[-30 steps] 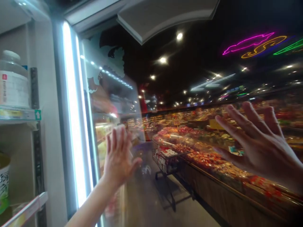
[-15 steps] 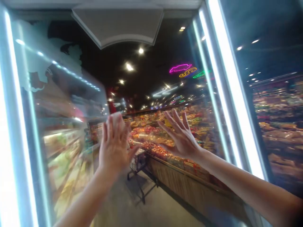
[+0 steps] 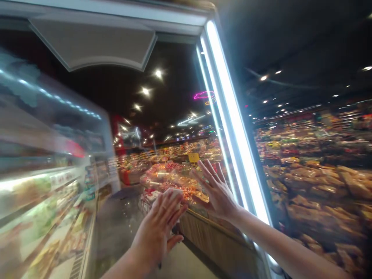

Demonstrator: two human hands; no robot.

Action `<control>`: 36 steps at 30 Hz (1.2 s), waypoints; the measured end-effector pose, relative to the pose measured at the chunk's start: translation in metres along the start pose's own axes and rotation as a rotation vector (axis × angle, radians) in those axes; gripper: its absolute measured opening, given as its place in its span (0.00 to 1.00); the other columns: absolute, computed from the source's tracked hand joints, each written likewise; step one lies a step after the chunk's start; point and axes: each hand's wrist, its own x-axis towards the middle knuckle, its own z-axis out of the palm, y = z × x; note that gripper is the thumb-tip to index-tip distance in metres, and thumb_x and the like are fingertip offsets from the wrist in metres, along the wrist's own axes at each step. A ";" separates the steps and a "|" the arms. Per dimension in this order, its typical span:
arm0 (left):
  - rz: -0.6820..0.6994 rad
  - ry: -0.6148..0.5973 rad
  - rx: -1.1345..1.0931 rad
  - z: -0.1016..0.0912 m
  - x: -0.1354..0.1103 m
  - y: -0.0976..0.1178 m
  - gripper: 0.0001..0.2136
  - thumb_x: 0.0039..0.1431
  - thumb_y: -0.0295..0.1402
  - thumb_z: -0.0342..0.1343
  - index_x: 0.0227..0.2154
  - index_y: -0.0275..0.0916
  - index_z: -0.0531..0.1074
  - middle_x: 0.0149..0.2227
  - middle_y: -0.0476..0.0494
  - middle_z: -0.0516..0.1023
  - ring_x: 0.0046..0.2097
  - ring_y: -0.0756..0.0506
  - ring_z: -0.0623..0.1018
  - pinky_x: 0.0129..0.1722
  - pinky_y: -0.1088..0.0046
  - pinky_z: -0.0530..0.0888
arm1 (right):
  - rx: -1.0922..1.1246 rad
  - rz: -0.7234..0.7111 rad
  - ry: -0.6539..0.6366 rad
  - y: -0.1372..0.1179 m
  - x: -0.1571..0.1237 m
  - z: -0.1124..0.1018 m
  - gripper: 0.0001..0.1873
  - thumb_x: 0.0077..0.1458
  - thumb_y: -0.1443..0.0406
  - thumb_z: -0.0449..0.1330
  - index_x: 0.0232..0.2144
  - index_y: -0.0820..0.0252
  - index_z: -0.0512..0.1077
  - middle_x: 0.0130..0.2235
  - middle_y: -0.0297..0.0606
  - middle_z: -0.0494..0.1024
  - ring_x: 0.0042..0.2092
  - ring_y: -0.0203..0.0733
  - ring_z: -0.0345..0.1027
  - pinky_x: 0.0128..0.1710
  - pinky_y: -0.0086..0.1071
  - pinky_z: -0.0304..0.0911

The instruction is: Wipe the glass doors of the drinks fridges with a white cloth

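Observation:
My left hand (image 3: 161, 224) is laid nearly flat in the lower middle, fingers close together, apparently against a glass pane. Under its fingertips shows the edge of a white cloth or paper (image 3: 178, 193), mostly hidden by the fingers. To the right, my right hand (image 3: 216, 193) is raised palm forward, its fingers stretched out and holding nothing. It seems to rest on the same pane, near the bright light strip (image 3: 236, 120) of the frame. Motion smears both hands slightly.
A pale curved panel (image 3: 95, 46) spans the top. Lit shelves of packed goods (image 3: 43, 217) run along the left. Beyond my hands, a wood-sided counter (image 3: 203, 240) bears heaped produce. More brown packaged goods (image 3: 316, 209) lie at the right.
My view has swung right, so the frame and light strips sit further left. My left hand has moved down and right with the white cloth or paper, closer to my right hand.

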 end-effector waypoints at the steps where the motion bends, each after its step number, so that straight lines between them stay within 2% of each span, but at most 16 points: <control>1: 0.008 -0.010 0.005 0.002 0.010 0.001 0.39 0.66 0.54 0.50 0.73 0.39 0.51 0.76 0.41 0.48 0.77 0.35 0.45 0.76 0.55 0.41 | 0.004 0.005 0.006 0.001 -0.004 0.000 0.47 0.64 0.53 0.60 0.75 0.50 0.41 0.77 0.43 0.42 0.76 0.63 0.33 0.71 0.73 0.40; 4: -0.195 0.059 0.044 0.004 0.050 -0.017 0.38 0.68 0.48 0.50 0.74 0.38 0.45 0.77 0.38 0.41 0.77 0.34 0.40 0.75 0.51 0.45 | 0.046 0.005 0.042 0.004 -0.012 0.001 0.49 0.64 0.53 0.59 0.75 0.57 0.37 0.76 0.45 0.45 0.76 0.60 0.34 0.72 0.69 0.42; 6: -0.305 0.069 0.060 0.003 0.065 -0.023 0.38 0.68 0.46 0.51 0.74 0.38 0.43 0.77 0.38 0.38 0.77 0.33 0.37 0.75 0.47 0.46 | 0.094 0.010 0.095 0.004 -0.013 0.001 0.51 0.64 0.54 0.59 0.75 0.63 0.33 0.76 0.49 0.46 0.76 0.58 0.36 0.73 0.66 0.44; 8: -0.210 0.015 0.047 0.002 0.053 -0.009 0.38 0.68 0.46 0.52 0.74 0.39 0.44 0.77 0.39 0.39 0.77 0.33 0.37 0.75 0.47 0.45 | 0.145 0.022 0.153 0.005 -0.013 0.002 0.51 0.65 0.58 0.59 0.75 0.68 0.31 0.75 0.53 0.45 0.76 0.58 0.37 0.73 0.65 0.46; 11: 0.180 -0.160 -0.060 -0.005 0.011 0.022 0.37 0.66 0.54 0.49 0.73 0.45 0.50 0.77 0.49 0.45 0.77 0.39 0.44 0.76 0.58 0.42 | 0.195 0.032 0.177 0.006 -0.014 0.004 0.49 0.65 0.63 0.57 0.75 0.68 0.31 0.75 0.53 0.46 0.76 0.57 0.37 0.73 0.65 0.45; 13: 0.234 -0.219 -0.077 -0.010 0.002 0.023 0.36 0.66 0.55 0.49 0.72 0.48 0.52 0.76 0.53 0.47 0.77 0.42 0.45 0.76 0.60 0.42 | 0.218 0.026 0.169 0.007 -0.016 0.005 0.49 0.64 0.65 0.57 0.75 0.65 0.32 0.75 0.50 0.46 0.76 0.57 0.36 0.73 0.66 0.43; 16: -0.086 -0.111 0.027 -0.009 0.032 -0.002 0.37 0.68 0.45 0.52 0.74 0.45 0.44 0.77 0.44 0.41 0.77 0.37 0.41 0.75 0.50 0.46 | 0.249 0.015 0.190 0.009 -0.017 0.005 0.50 0.63 0.65 0.59 0.75 0.62 0.32 0.76 0.50 0.45 0.76 0.58 0.36 0.73 0.66 0.44; 18: -0.286 -0.038 0.066 -0.002 0.055 -0.009 0.38 0.68 0.44 0.52 0.74 0.45 0.39 0.77 0.43 0.39 0.77 0.36 0.38 0.75 0.44 0.46 | 0.269 0.011 0.210 0.010 -0.017 0.005 0.51 0.63 0.65 0.60 0.75 0.62 0.31 0.76 0.50 0.44 0.76 0.58 0.38 0.73 0.66 0.44; 20: -0.221 -0.070 0.048 0.005 0.059 0.003 0.38 0.68 0.47 0.52 0.74 0.44 0.41 0.77 0.43 0.40 0.77 0.35 0.38 0.75 0.45 0.44 | 0.290 0.011 0.225 0.012 -0.018 0.005 0.51 0.63 0.66 0.59 0.75 0.62 0.30 0.76 0.50 0.43 0.76 0.58 0.38 0.73 0.66 0.45; 23: 0.184 -0.204 -0.038 0.005 0.038 0.025 0.37 0.67 0.53 0.50 0.73 0.45 0.48 0.77 0.50 0.43 0.77 0.38 0.42 0.76 0.55 0.43 | 0.304 0.009 0.219 0.014 -0.019 0.007 0.49 0.64 0.66 0.57 0.75 0.63 0.31 0.76 0.50 0.45 0.76 0.56 0.35 0.73 0.66 0.45; 24: 0.244 -0.227 -0.052 0.003 0.032 0.026 0.37 0.66 0.54 0.50 0.73 0.46 0.49 0.77 0.51 0.44 0.77 0.40 0.43 0.76 0.57 0.43 | 0.305 0.007 0.212 0.015 -0.020 0.007 0.49 0.64 0.66 0.57 0.75 0.62 0.31 0.76 0.50 0.45 0.76 0.56 0.35 0.73 0.66 0.44; 26: 0.126 -0.200 -0.021 -0.002 0.028 0.018 0.37 0.67 0.51 0.51 0.73 0.45 0.47 0.77 0.49 0.44 0.77 0.40 0.42 0.76 0.56 0.43 | 0.307 0.010 0.193 0.016 -0.021 0.008 0.48 0.65 0.66 0.57 0.75 0.60 0.31 0.76 0.48 0.45 0.76 0.56 0.34 0.73 0.67 0.43; 29: -0.244 -0.087 0.079 -0.006 0.026 0.008 0.39 0.68 0.45 0.53 0.74 0.43 0.40 0.77 0.41 0.40 0.77 0.36 0.37 0.75 0.47 0.43 | 0.302 0.028 0.158 0.018 -0.023 0.008 0.49 0.65 0.64 0.57 0.75 0.55 0.29 0.76 0.45 0.42 0.76 0.57 0.35 0.72 0.68 0.44; 31: -0.196 -0.119 0.071 -0.007 0.011 0.015 0.40 0.66 0.46 0.54 0.74 0.43 0.41 0.77 0.41 0.41 0.77 0.35 0.38 0.75 0.47 0.43 | 0.298 0.034 0.139 0.019 -0.024 0.007 0.50 0.66 0.62 0.57 0.75 0.52 0.28 0.77 0.43 0.40 0.76 0.58 0.36 0.72 0.68 0.44; 34: 0.106 -0.267 -0.006 -0.015 -0.019 0.023 0.38 0.64 0.53 0.54 0.72 0.50 0.50 0.76 0.52 0.47 0.77 0.41 0.43 0.76 0.56 0.41 | 0.298 0.035 0.128 0.015 -0.024 0.006 0.52 0.65 0.57 0.59 0.75 0.49 0.27 0.77 0.42 0.38 0.76 0.61 0.35 0.71 0.70 0.44; 36: 0.023 -0.261 0.021 -0.022 -0.031 0.014 0.37 0.65 0.53 0.54 0.72 0.52 0.50 0.76 0.52 0.49 0.77 0.41 0.43 0.76 0.52 0.38 | 0.275 0.050 0.105 0.005 -0.023 0.005 0.52 0.64 0.53 0.60 0.75 0.46 0.30 0.77 0.40 0.37 0.76 0.66 0.32 0.70 0.75 0.39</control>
